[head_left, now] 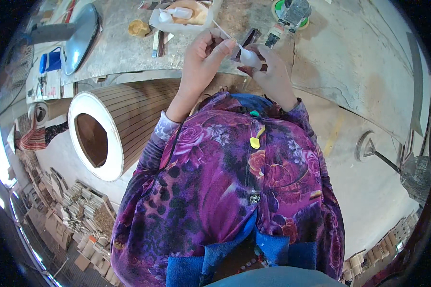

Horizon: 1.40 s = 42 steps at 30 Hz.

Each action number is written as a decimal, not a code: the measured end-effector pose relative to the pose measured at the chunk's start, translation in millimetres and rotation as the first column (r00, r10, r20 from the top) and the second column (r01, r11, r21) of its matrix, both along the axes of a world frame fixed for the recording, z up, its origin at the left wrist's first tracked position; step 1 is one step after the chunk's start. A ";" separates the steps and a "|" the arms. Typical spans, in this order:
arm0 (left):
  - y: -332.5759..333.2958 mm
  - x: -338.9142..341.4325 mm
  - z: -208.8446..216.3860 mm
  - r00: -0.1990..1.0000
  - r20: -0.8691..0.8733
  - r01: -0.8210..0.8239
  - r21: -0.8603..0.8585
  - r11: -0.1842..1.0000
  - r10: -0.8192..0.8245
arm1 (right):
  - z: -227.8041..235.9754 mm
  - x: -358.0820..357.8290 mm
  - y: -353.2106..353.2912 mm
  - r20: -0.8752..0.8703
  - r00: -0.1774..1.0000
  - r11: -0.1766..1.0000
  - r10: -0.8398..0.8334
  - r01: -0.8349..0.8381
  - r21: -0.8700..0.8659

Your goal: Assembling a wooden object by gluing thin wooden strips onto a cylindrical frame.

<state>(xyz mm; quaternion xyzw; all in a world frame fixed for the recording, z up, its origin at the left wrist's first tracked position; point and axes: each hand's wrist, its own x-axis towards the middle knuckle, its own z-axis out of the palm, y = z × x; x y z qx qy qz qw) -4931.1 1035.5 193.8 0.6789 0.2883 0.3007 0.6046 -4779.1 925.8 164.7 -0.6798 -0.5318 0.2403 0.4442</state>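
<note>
My right hand [276, 71] is wrapped around a small white squeeze bottle [250, 58] with a tapered neck, tilted up and to the left. From its neck a thin pale tube [223, 31] runs up past my left fingertips. My left hand [207, 56] is closed, thumb and fingers pinching at this tube just short of the bottle. Both hands are raised over the near edge of the workbench [335, 57]. Just beyond them lies a dark flat piece [252, 36], partly hidden by my right hand.
A white tray [154, 21] holding white bottles stands at the back, beside a yellowish cup [138, 27]. A power tool [288, 19] rests at the far right. A large slatted wooden cone [143, 103] with a white rim is left of me. A floor fan [415, 174] stands right; another person [33, 136] is far left.
</note>
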 end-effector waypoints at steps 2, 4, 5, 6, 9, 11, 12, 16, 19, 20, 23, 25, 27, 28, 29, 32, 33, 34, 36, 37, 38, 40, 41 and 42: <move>0.1 2.0 1.5 1.000 0.015 0.008 -0.004 1.000 -0.008 | -0.4 2.4 -0.6 0.016 1.000 1.000 0.007 -0.007 0.004; 1.4 1.5 2.7 0.998 -0.057 0.036 0.058 0.998 -0.033 | -0.8 2.6 0.1 0.032 0.999 1.000 0.015 -0.015 0.010; 2.5 1.2 1.7 0.998 -0.056 0.036 0.058 0.998 -0.033 | -1.5 2.1 0.4 0.007 1.000 1.000 0.017 -0.017 0.015; 3.5 -0.7 0.9 0.998 -0.060 0.033 0.071 0.997 -0.028 | -1.1 0.0 1.9 -0.020 0.999 0.999 0.025 -0.024 0.022; 5.0 -9.3 10.9 0.993 -0.115 0.012 0.170 0.985 0.008 | 7.1 -10.7 5.4 -0.077 0.996 0.999 0.040 -0.041 -0.010; 4.6 -16.0 16.0 0.984 -0.165 -0.017 0.261 0.965 0.062 | 9.7 -16.8 5.4 -0.098 0.994 0.999 0.037 -0.040 -0.019; 4.7 -20.0 15.7 0.983 -0.165 -0.033 0.272 0.962 0.080 | 14.1 -21.6 7.1 -0.117 0.993 0.999 0.025 -0.028 -0.027; -9.9 -49.9 18.8 0.975 -0.062 -0.178 0.367 0.913 0.215 | 17.2 -49.6 3.8 0.051 0.998 0.998 0.047 -0.044 -0.052; -23.0 -74.3 13.4 0.962 -0.025 -0.239 0.398 0.886 0.270 | 15.1 -68.8 -8.7 0.374 0.919 0.992 0.125 -0.125 -0.026; -24.8 -79.8 13.3 0.966 -0.087 -0.190 0.406 0.894 0.245 | 15.4 -69.4 -13.0 0.388 0.917 0.993 0.094 -0.117 0.035; -34.8 -115.7 27.2 0.910 -0.167 -0.284 0.415 0.865 0.379 | 24.1 -80.3 -9.4 0.397 0.896 0.969 0.200 -0.241 0.056; -51.8 -131.9 47.7 0.737 0.143 -0.530 0.729 0.434 0.660 | 27.1 -82.9 -18.3 0.444 0.852 0.954 0.278 -0.297 -0.028; -73.0 -153.6 58.9 0.749 -0.080 -0.209 0.914 0.349 0.658 | 25.3 -91.9 -25.4 0.437 0.813 0.898 0.384 -0.439 0.028; -84.2 -162.3 60.4 0.697 -0.325 0.174 0.942 0.288 0.640 | 25.0 -94.4 -30.6 0.426 0.782 0.844 0.454 -0.531 0.073; -90.9 -166.7 56.6 0.647 -0.458 0.315 0.888 0.334 0.610 | 26.5 -95.0 -32.1 0.390 0.749 0.774 0.536 -0.620 0.127; -109.8 -173.1 53.5 0.470 -0.826 0.491 0.537 0.686 0.311 | 32.7 -100.3 -42.9 0.330 0.689 0.729 0.645 -0.685 0.005; -114.7 -176.7 54.0 0.457 -0.832 0.486 0.530 0.695 0.315 | 30.2 -101.1 -44.4 0.321 0.683 0.719 0.657 -0.695 0.009; -120.8 -181.5 55.0 0.575 -0.809 0.317 0.359 0.878 0.123 | 26.4 -101.5 -45.8 0.323 0.660 0.689 0.679 -0.724 0.029; -130.4 -185.0 54.1 0.697 -0.716 0.164 0.113 0.980 -0.034 | 23.5 -101.9 -47.6 0.315 0.638 0.659 0.702 -0.750 0.052; -134.1 -184.9 50.7 0.694 -0.698 0.108 -0.140 0.984 -0.175 | 24.7 -102.8 -48.5 0.373 0.577 0.612 0.727 -0.790 0.029; -138.0 -185.4 46.9 0.700 -0.645 0.050 -0.384 0.922 -0.306 | 24.8 -103.4 -49.0 0.429 0.512 0.566 0.744 -0.825 0.003; -147.1 -185.8 40.2 0.715 -0.627 0.074 -0.373 0.925 -0.310 | 18.6 -101.6 -53.0 0.399 0.505 0.538 0.765 -0.842 0.036; -149.7 -184.1 36.4 0.713 -0.636 0.039 -0.386 0.922 -0.296 | 16.4 -99.9 -54.3 0.331 0.499 0.525 0.801 -0.851 0.013; -153.8 -184.4 33.9 0.712 -0.645 -0.001 -0.397 0.918 -0.278 | 15.2 -100.6 -55.5 0.261 0.486 0.505 0.834 -0.863 -0.008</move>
